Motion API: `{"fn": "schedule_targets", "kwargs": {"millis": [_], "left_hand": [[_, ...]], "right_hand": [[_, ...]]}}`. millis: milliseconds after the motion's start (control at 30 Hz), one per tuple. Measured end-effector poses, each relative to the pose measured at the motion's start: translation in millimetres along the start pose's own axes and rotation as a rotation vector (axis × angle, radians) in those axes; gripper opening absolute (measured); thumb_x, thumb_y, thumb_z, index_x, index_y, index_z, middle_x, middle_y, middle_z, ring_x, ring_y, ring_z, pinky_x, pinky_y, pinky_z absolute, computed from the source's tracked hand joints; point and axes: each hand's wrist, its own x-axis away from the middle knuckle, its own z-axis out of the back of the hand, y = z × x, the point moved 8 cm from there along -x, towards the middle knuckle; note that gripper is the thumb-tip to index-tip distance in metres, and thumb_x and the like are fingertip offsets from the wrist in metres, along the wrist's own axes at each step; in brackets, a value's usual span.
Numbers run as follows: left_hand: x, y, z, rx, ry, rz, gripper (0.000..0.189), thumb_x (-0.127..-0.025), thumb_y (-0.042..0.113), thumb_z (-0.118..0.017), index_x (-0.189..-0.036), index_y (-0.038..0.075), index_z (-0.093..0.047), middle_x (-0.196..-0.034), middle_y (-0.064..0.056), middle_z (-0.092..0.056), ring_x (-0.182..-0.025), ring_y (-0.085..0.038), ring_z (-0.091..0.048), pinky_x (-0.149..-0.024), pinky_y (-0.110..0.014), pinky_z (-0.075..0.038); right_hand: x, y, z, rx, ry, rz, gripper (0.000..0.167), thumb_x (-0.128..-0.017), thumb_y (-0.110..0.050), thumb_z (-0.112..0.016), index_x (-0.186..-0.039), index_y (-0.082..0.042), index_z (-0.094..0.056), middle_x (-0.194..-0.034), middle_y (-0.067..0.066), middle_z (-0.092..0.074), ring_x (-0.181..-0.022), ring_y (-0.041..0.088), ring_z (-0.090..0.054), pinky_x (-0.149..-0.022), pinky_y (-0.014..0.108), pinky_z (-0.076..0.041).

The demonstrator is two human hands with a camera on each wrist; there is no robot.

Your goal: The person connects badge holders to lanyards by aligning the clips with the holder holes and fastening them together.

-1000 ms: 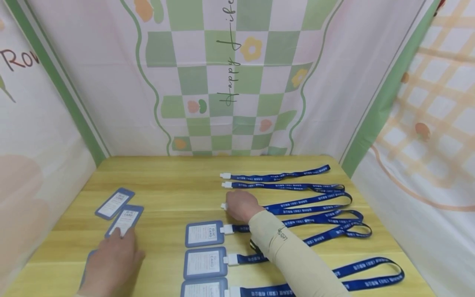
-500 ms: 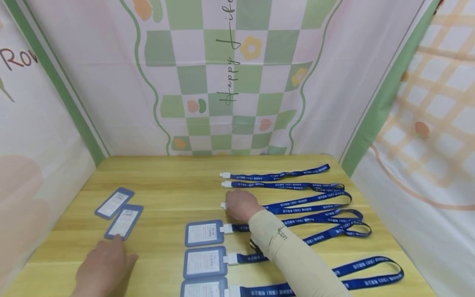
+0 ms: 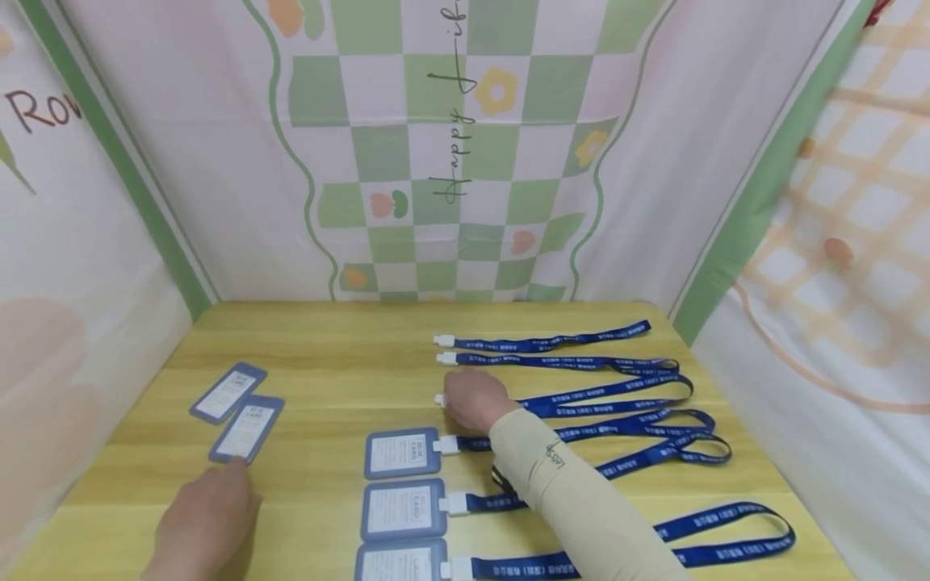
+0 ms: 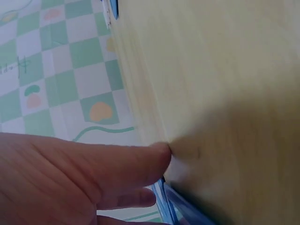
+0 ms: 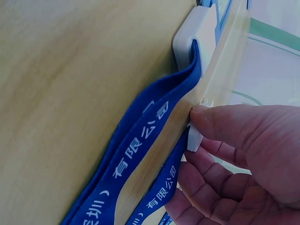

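Note:
My left hand point(image 3: 207, 516) is at the near edge of a blue ID card holder point(image 3: 247, 430), its fingertips at that edge. In the left wrist view the thumb point(image 4: 122, 161) and fingers look fairly straight, with blue holder edges just beyond them. A second holder point(image 3: 228, 393) lies overlapped by the first. My right hand point(image 3: 475, 399) pinches the white clip point(image 5: 195, 136) of a blue lanyard point(image 5: 161, 192) between thumb and fingers. Most of that grip is hidden in the head view. The clip's tip pokes out left of the hand.
Several blue printed lanyards lie across the right half of the wooden table point(image 3: 327, 355). Two with bare white clips, including this upper lanyard point(image 3: 552, 340), lie farther back. Nearer, a column of holders, one of them this holder point(image 3: 402, 453), joins lanyards by white clips. Fabric walls surround the table.
My left hand has drawn back toward me off the overlapped holder to its near edge. A blue edge once seen left of that hand is out of sight. The right hand has stayed put.

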Motion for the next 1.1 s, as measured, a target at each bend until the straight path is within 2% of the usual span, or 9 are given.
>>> {"fn": "schedule_targets", "kwargs": {"millis": [167, 300, 400, 567, 767, 967, 1100], "left_hand": [[1.8, 7.2, 2.7, -0.022, 0.026, -0.045, 0.013, -0.099, 0.006, -0.053, -0.103, -0.005, -0.058, -0.09, -0.023, -0.068, -0.076, -0.041, -0.066, -0.068, -0.062, -0.059], [4.3, 15.7, 3.7, -0.052, 0.062, -0.104, 0.014, -0.101, 0.001, -0.046, -0.103, -0.002, -0.059, -0.09, -0.021, -0.068, -0.077, -0.041, -0.066, -0.073, -0.063, -0.058], [5.0, 20.6, 4.4, -0.042, 0.083, -0.123, 0.013, -0.101, 0.004, -0.05, -0.105, -0.003, -0.061, -0.093, -0.023, -0.07, -0.08, -0.043, -0.067, -0.077, -0.064, -0.058], [2.5, 28.0, 4.0, -0.016, 0.077, -0.122, 0.017, -0.102, 0.011, -0.055, -0.108, -0.003, -0.063, -0.097, -0.025, -0.072, -0.086, -0.046, -0.069, -0.082, -0.065, -0.058], [-3.1, 35.8, -0.3, -0.039, 0.045, -0.13, 0.02, -0.098, 0.011, -0.064, -0.11, -0.005, -0.063, -0.092, -0.02, -0.071, -0.086, -0.042, -0.069, -0.08, -0.061, -0.06], [-6.9, 46.4, 1.7, -0.044, 0.075, -0.172, 0.028, -0.094, 0.011, -0.071, -0.115, -0.006, -0.064, -0.091, -0.016, -0.071, -0.083, -0.034, -0.07, -0.076, -0.054, -0.062], [-10.7, 53.4, 2.8, -0.064, 0.07, -0.181, 0.039, -0.095, 0.013, -0.072, -0.124, -0.011, -0.061, -0.103, -0.024, -0.072, -0.092, -0.039, -0.071, -0.083, -0.057, -0.062]], "right_hand": [[-0.6, 1, 0, 0.002, -0.002, 0.0, 0.016, -0.103, -0.022, -0.061, -0.109, -0.01, -0.071, -0.09, 0.006, -0.069, -0.075, 0.018, -0.062, -0.071, 0.035, -0.062], [-0.6, 1, 0, -0.001, -0.006, -0.003, 0.017, -0.103, -0.023, -0.061, -0.11, -0.01, -0.071, -0.091, 0.006, -0.069, -0.076, 0.019, -0.063, -0.071, 0.035, -0.062], [-0.8, 1, 0, -0.005, -0.004, -0.001, 0.017, -0.103, -0.023, -0.061, -0.11, -0.01, -0.071, -0.091, 0.006, -0.07, -0.076, 0.019, -0.063, -0.072, 0.036, -0.062], [-0.7, 0, 0, -0.011, 0.001, 0.001, 0.017, -0.104, -0.023, -0.061, -0.109, -0.01, -0.071, -0.09, 0.006, -0.07, -0.075, 0.018, -0.062, -0.071, 0.035, -0.062], [-1.3, -3, 0, -0.008, -0.001, 0.007, 0.017, -0.103, -0.023, -0.061, -0.11, -0.01, -0.071, -0.091, 0.006, -0.07, -0.076, 0.018, -0.063, -0.072, 0.036, -0.063], [-0.8, -2, 0, -0.011, 0.0, 0.012, 0.017, -0.103, -0.022, -0.061, -0.109, -0.01, -0.07, -0.091, 0.007, -0.069, -0.076, 0.019, -0.063, -0.072, 0.037, -0.063], [0.2, -1, 2, -0.019, 0.006, 0.018, 0.016, -0.103, -0.021, -0.06, -0.109, -0.009, -0.07, -0.091, 0.007, -0.069, -0.077, 0.02, -0.063, -0.073, 0.038, -0.063]]}}
